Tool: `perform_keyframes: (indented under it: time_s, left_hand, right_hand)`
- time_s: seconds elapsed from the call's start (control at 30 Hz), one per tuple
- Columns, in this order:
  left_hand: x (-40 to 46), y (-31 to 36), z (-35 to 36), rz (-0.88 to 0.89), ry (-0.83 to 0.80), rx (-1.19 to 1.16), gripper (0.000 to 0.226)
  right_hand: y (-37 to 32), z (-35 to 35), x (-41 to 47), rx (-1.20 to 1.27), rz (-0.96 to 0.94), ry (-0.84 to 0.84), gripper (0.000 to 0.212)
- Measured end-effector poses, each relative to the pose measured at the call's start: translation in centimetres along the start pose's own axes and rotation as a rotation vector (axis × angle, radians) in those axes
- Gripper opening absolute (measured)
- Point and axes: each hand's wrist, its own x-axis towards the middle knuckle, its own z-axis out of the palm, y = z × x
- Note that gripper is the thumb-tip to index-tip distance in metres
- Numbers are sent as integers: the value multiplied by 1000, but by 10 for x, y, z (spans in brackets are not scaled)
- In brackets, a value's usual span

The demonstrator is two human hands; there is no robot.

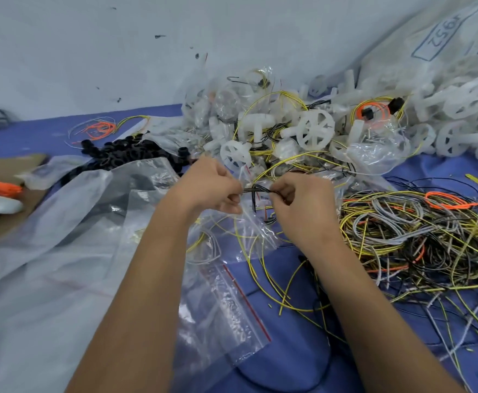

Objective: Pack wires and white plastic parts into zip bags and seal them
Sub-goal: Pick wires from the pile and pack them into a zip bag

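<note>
Above the blue desk (pixel 303 279), two hands pinched one black wire bundle (pixel 256 190), left hand (pixel 212 184) and right hand (pixel 303 202) each in a narrow grip at its ends. Its long axis ran left to right over one small zip bag (pixel 253 225), one more zip bag (pixel 232 307) lying nearer.

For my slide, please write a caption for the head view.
Both hands pinch a black-and-white wire bundle over a small zip bag.
</note>
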Motion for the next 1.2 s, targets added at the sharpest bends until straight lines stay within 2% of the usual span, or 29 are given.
perform_keyframes:
  time_s: [0.17,0.33,0.47,0.6,0.67,0.77,0.83,0.9,0.97,1.03,1.13,1.2]
  left_hand:
    - [-1,7,15,90,18,136,17]
    - [-8,15,17,112,-83,82,14]
    - [-13,22,14,115,-226,-63,18]
    - [-16,25,18,102,-354,-179,27]
    - [-17,25,18,101,-377,-206,25]
    - [-16,21,12,139,-295,-286,17]
    - [-8,13,0,195,-90,-295,16]
    - [2,-3,-16,245,186,-125,17]
    - [8,-25,-32,247,334,169,14]
    - [11,-46,-44,192,276,289,14]
    - [11,-63,-52,118,149,312,22]
    - [12,-65,-54,110,136,345,25]
  right_hand:
    - [-6,1,-4,108,-65,-120,7]
    - [-6,2,-6,148,-96,-259,11]
    - [-2,3,-4,247,-13,-319,9]
    - [-4,0,-7,551,139,-433,4]
    - [-2,-1,-7,675,204,-469,8]
    - [0,-3,-7,762,250,-478,10]
    - [-3,-3,-7,711,193,-440,12]
    - [-8,-1,-8,679,92,-378,16]
    - [-11,1,-8,709,32,-345,20]
    - [-11,5,-9,695,8,-373,20]
    - [-9,11,-12,638,43,-501,27]
    - [-10,14,-12,600,2,-544,28]
